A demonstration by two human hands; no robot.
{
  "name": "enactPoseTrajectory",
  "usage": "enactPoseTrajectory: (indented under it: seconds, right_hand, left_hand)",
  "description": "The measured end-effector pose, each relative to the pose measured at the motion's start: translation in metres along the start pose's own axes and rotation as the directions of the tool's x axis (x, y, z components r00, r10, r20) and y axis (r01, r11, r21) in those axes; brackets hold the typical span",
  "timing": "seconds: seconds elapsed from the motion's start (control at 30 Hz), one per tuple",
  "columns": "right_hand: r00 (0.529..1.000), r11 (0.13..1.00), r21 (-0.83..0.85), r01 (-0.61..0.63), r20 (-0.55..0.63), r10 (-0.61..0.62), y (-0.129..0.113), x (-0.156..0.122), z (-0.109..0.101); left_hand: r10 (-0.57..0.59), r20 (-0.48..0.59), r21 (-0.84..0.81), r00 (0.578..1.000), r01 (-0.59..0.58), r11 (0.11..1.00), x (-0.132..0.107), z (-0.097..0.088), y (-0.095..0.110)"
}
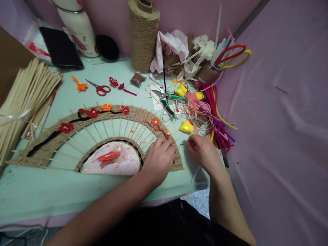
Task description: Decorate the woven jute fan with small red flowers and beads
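A large woven twine fan [107, 114] with thin wooden ribs lies on the table, decorated with red and orange flowers and a black stem. My left hand [160, 155] rests on its right end, just below small red clay flowers [155, 122]; the fingers are slightly bent and side by side, with the tips partly hidden. Right of the fan, my right hand [205, 152] hovers low, thumb and forefinger pinched together; anything between them is too small to make out. A yellow clay packet [187, 127] lies just beyond it. On the fan's pink cloth centre [91, 163] sits a red clay packet [109, 156].
Green-handled pruning shears [166, 100], tangled twine and pipe cleaners [214, 109] crowd the right. Red scissors [101, 89] and loose flowers lie behind the fan. A twine spool [144, 37], bottle [78, 30] and phone [61, 48] stand along the back; wooden sticks [19, 99] lie left.
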State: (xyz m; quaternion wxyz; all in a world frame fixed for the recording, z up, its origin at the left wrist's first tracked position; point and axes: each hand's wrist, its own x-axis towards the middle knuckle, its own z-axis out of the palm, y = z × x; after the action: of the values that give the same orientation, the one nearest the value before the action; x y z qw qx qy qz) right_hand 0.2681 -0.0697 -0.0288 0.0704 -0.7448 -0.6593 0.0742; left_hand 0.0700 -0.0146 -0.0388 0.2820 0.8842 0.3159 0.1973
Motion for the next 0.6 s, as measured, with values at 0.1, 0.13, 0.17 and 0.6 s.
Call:
enactPoseTrajectory:
  seconds: [0.1, 0.13, 0.17, 0.6]
  right_hand:
    - [0.998, 1.000, -0.008, -0.019, -0.055, 0.019, 0.003, -0.004, 0.005]
    - [0.998, 1.000, -0.013, -0.020, -0.061, 0.019, 0.004, -0.005, 0.006]
    - [0.998, 1.000, -0.019, -0.021, -0.059, 0.020, 0.004, -0.005, 0.007]
    - [0.956, 0.916, 0.399, 0.049, -0.285, 0.072, -0.042, -0.029, -0.012]
  left_hand:
    - [-0.007, -0.032, -0.252, 0.999, -0.002, 0.968, -0.012, -0.007, -0.001]
    - [-0.032, -0.035, -0.337, 0.999, 0.018, 0.941, -0.016, -0.008, 0.000]
    - [-0.068, -0.032, -0.416, 0.997, 0.049, 0.908, -0.020, -0.010, 0.000]
    - [-0.442, 0.350, -0.899, 0.826, 0.429, 0.090, -0.017, 0.002, 0.001]
